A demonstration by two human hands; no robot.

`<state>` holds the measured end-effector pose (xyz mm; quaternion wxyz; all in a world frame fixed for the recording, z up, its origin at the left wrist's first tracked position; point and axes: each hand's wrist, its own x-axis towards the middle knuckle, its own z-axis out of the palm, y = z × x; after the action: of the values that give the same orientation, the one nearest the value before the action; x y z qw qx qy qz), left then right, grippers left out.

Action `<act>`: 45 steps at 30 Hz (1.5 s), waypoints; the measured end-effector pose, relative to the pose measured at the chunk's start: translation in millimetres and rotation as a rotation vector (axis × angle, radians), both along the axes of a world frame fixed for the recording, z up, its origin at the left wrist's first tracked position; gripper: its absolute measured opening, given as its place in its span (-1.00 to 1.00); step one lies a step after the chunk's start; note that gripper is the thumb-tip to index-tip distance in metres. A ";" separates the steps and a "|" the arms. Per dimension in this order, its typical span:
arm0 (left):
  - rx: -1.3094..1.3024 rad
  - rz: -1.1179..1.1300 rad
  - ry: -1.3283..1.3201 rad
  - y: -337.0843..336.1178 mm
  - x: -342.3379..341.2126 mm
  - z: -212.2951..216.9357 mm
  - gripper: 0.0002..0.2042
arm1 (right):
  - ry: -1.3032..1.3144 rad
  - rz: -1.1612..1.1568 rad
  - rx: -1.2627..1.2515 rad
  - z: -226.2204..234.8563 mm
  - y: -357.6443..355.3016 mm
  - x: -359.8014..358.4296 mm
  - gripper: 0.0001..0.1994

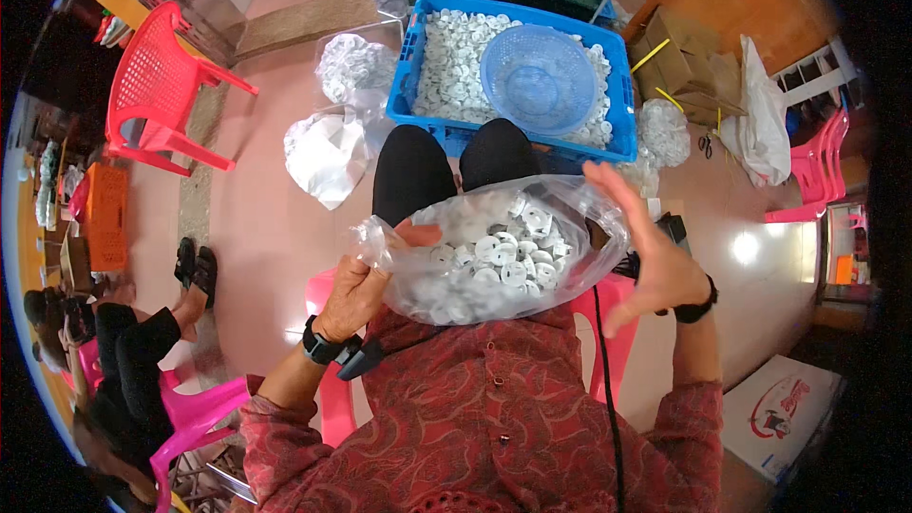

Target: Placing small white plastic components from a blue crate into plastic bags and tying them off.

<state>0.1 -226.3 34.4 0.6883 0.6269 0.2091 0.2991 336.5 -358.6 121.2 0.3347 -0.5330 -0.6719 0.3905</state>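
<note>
A clear plastic bag [418,293] lies across my lap, with many small white round plastic parts [513,261] heaped inside it. My left hand [353,290] is closed on the gathered plastic at the bag's left end. At the other end, my right hand [654,261] is spread, thumb and fingers apart, beside the bag's loose edge. Its fingertips are close to the plastic; whether they touch it I cannot tell. Beyond my knees stands a blue crate [404,85] full of similar white parts, with a blue plastic basket [540,81] resting on them.
Filled clear bags [353,66] and a white bag [326,157] lie left of the crate. To its right are another filled bag [663,133], a cardboard box [689,66] and scissors [705,144]. A red chair [157,85] stands far left; another person's legs [142,347] show below it.
</note>
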 end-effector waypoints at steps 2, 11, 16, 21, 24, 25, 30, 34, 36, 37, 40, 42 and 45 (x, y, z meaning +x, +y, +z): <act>-0.070 0.059 0.087 -2.2 -3.6 -7.5 -0.79 | -0.111 0.064 -0.018 -13.7 5.2 0.9 0.46; -0.039 -0.077 -0.061 4.7 1.4 -11.9 -0.72 | -0.108 0.094 0.137 -51.0 30.9 -34.4 -0.45; -0.022 -0.042 -0.023 -6.7 4.1 1.5 -0.67 | 0.204 0.112 0.081 -39.6 32.7 -51.1 -0.77; -0.200 -0.140 -0.073 -9.1 6.5 6.3 -0.68 | 0.616 0.000 -0.052 -52.0 19.1 -63.4 -0.72; -0.241 -0.149 -0.306 -1.3 5.8 -2.2 -0.72 | 0.789 -0.003 -0.065 -48.3 23.0 -63.5 -0.78; -0.239 -0.145 -0.306 0.1 6.1 -3.6 -0.72 | 0.882 -0.068 -0.076 -52.0 22.5 -65.8 -0.76; -0.415 -0.026 -0.293 -6.9 12.5 -8.2 -0.74 | 0.810 -0.138 -0.117 -58.9 26.6 -76.2 -0.75; -0.416 -0.037 -0.219 -10.9 15.7 -8.2 -0.72 | 0.629 -0.163 -0.166 -57.0 26.4 -85.2 -0.75; -0.406 -0.090 -0.163 -10.7 14.0 -10.5 -0.69 | 0.594 -0.197 -0.256 -54.3 27.1 -88.8 -0.78; -0.399 -0.093 -0.164 -10.7 14.5 -7.9 -0.69 | 0.552 -0.208 -0.283 -54.2 27.7 -90.9 -0.83; -0.317 -0.076 -0.040 -13.9 18.6 5.3 -0.71 | 0.330 -0.170 -0.296 -48.9 32.9 -96.2 -0.84; -0.250 -0.074 -0.083 -16.8 22.3 12.1 -0.64 | 0.253 -0.145 -0.273 -46.6 35.4 -98.7 -0.83; -0.185 -0.138 -0.051 -17.4 28.5 19.7 -0.60 | 0.102 -0.073 -0.135 -50.3 34.8 -102.1 -0.83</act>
<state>28.6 -243.7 54.1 0.7672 0.5659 0.1746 0.2464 234.4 -323.8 70.9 0.3456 -0.5578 -0.6065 0.4489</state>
